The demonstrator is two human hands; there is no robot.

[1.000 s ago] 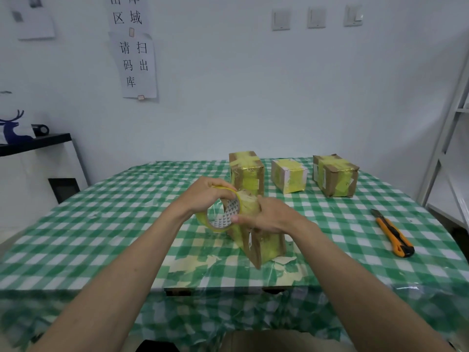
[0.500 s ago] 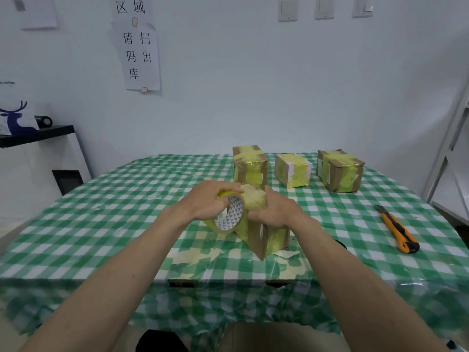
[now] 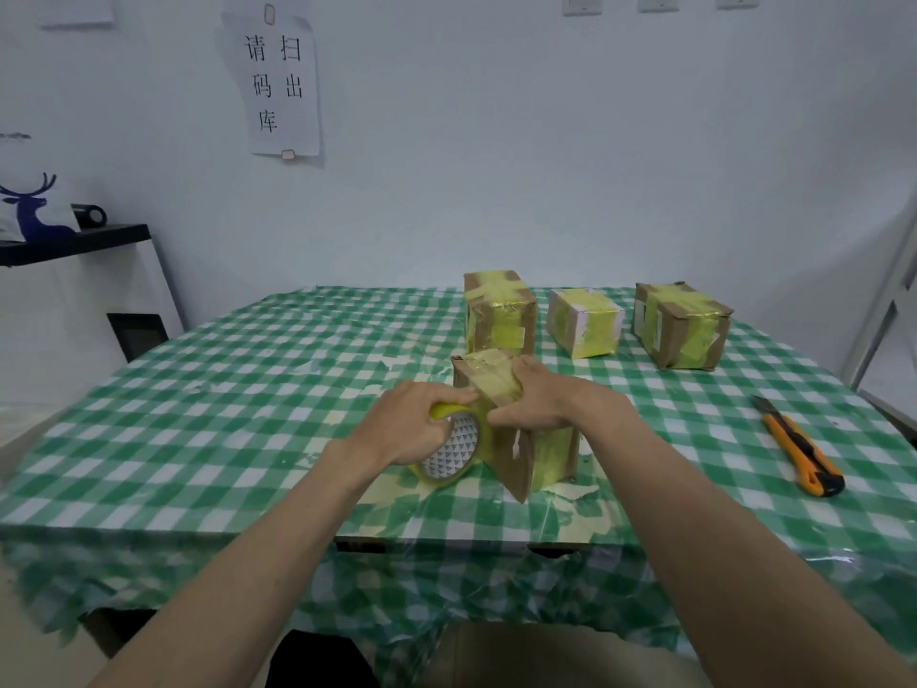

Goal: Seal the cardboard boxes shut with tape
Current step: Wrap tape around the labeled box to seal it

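Observation:
A brown cardboard box point(image 3: 521, 459) with yellow tape over its top stands on the checked table near the front edge. My left hand point(image 3: 407, 429) grips a roll of yellow tape point(image 3: 454, 451) pressed against the box's left side. My right hand point(image 3: 538, 402) lies over the box's top, fingers curled over the taped edge and thumb on its near side. Three taped boxes stand behind: one close behind point(image 3: 498, 315), a small one point(image 3: 585, 322) and a brown one at the right point(image 3: 682, 325).
An orange utility knife point(image 3: 799, 446) lies on the table at the right. The green checked tablecloth point(image 3: 223, 414) has a plastic cover. A black shelf point(image 3: 74, 240) with a deer figure stands at the left, a white rack at the right edge.
My left hand has brought the tape roll down along the box's left side. My right hand has stayed on the box's top.

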